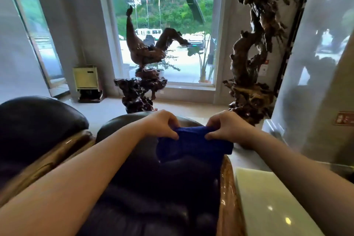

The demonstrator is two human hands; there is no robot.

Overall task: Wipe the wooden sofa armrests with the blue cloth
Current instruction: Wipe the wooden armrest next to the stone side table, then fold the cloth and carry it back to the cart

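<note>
Person at dark leather sofa [145, 197], both hands raised over its seat. Left hand [162, 124] and right hand [226, 126] each pinching top edge of blue cloth [191, 145], fingers [173, 136] pressed together on fabric; cloth hangs folded between them, clear of wood. Step judged: readying cloth, wiping not yet begun. Next move calls for bunching cloth into one hand, lowering onto wooden armrest [227, 188] at sofa's right edge

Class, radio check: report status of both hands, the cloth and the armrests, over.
Left hand and right hand both pinching blue cloth, stretched between them above the dark seat. Right wooden armrest not touched yet. Nothing in the way.
</note>
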